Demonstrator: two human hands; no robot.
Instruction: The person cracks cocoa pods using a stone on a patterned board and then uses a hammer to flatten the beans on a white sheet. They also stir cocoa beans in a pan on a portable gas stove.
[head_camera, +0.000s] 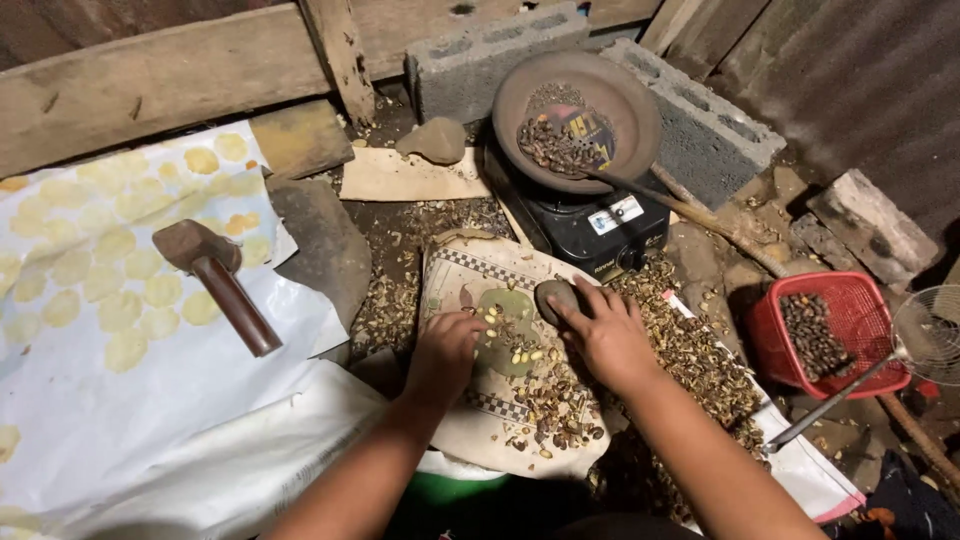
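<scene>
Grey rounded stone (556, 297) under right hand (607, 335).

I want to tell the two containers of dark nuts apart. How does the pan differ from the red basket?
The pan is round, brown and solid; the red basket is squarish, with mesh walls. The pan sits tilted on the black stove; the basket stands on the ground, right of it. Both hold dark roasted nuts.

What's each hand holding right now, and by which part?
The right hand grips a smooth grey rounded stone by its right side, fingers wrapped over it. The left hand rests fingertips down among pale shelled kernels; whether it pinches one cannot be told.
</scene>
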